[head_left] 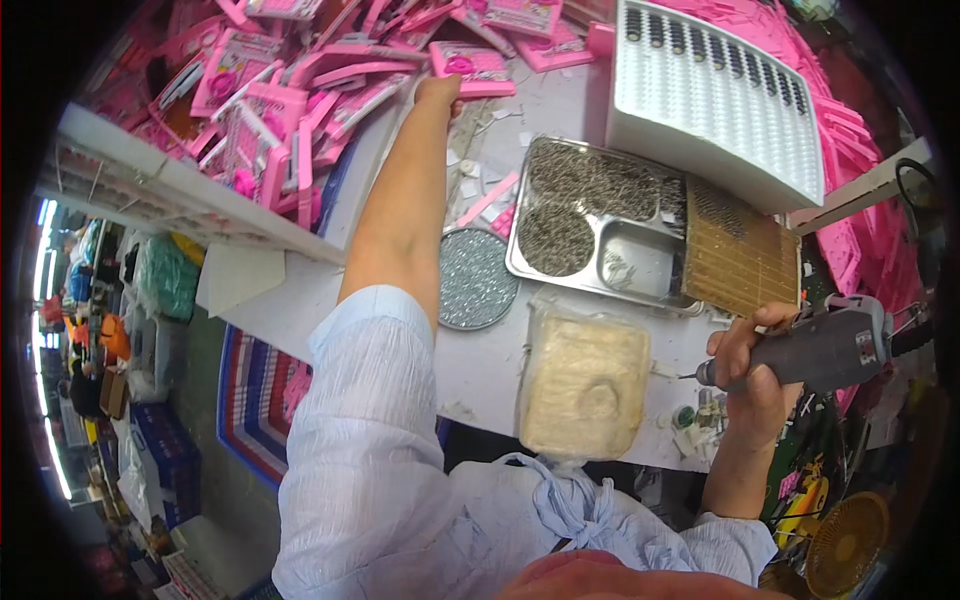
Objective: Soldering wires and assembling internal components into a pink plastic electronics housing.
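My left arm stretches to the far side of the table. There my left hand (438, 96) is closed at the near left corner of a flat pink plastic toy case (478, 68), its fingertips partly hidden. Many similar pink cases (268, 125) lie heaped to the left of it. My right hand (752, 375) is wrapped round a grey electric screwdriver (825, 345), whose thin bit points left over the table. Left of the bit lies a squarish, cream-coloured block wrapped in clear plastic (585, 385).
A steel compartment tray (640, 255) holds many small screws. Beside it are a round dish (478, 285) of small shiny pieces, a brown slatted board (745, 250) and a white box with a studded top (715, 95). A striped basket (235, 400) stands low left; a fan (845, 540) is lower right.
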